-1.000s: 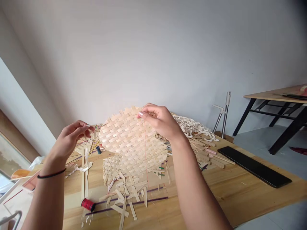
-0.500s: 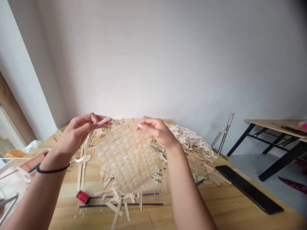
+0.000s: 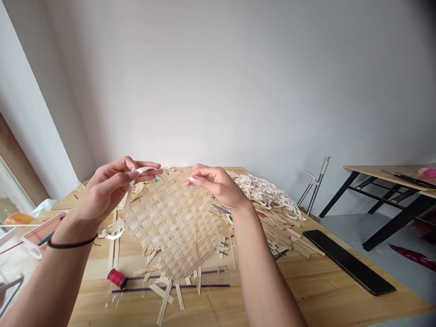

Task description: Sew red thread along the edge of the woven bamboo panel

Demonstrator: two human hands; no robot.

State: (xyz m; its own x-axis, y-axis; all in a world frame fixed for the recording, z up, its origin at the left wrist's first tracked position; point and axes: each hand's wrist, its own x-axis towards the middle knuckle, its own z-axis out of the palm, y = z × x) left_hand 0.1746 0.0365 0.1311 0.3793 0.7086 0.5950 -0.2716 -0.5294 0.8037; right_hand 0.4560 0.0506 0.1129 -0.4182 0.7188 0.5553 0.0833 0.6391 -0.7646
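A pale mat woven from flat strips (image 3: 177, 222) stands tilted between my hands, its upper edge near both sets of fingertips. My left hand (image 3: 114, 184) pinches a white fabric ribbon (image 3: 145, 170), whose tail hangs past the mat's left side and curls on the table. My right hand (image 3: 216, 184) is closed in a pinch at the mat's upper right. From its fingertips a thin red thread (image 3: 196, 218) runs down across the mat. Whether those fingers also hold a needle or the mat's edge is too small to tell.
A red thread spool (image 3: 117, 278) and cut strips (image 3: 165, 302) lie in front on the wooden table. Behind my right hand are scissors (image 3: 221, 209), a heap of white ribbon (image 3: 269, 193) and loose strips. A long black object (image 3: 349, 262) lies at right, a pink box (image 3: 44, 231) at left.
The ribbon's end now bends over my left fingers instead of sticking out straight. My right hand has shifted slightly left, and the mat's left side has swung a little outward.
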